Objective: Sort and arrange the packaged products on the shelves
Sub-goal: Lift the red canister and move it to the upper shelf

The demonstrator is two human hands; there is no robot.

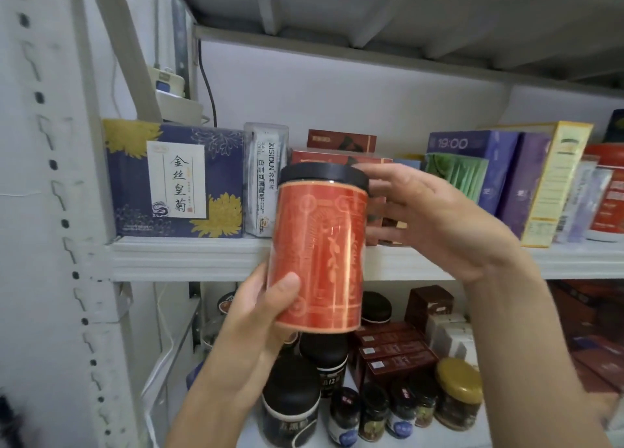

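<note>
The person holds a red canister [319,255] with a black lid [324,176] upright in front of the upper shelf [189,258], level with its front edge. The left hand [260,309] grips the canister low down, with the thumb curled across its front and the fingers wrapped behind. The right hand [435,218] is spread wide, its fingers straight and reaching toward the canister's upper right side near the lid; I cannot tell whether they touch it. On the shelf behind stand a blue box [175,177] printed with yellow flowers, a white sachet pack [265,181] just beside it, and a purple box [472,150] further right. Dark-lidded jars [290,403] crowd the shelf below.
</note>
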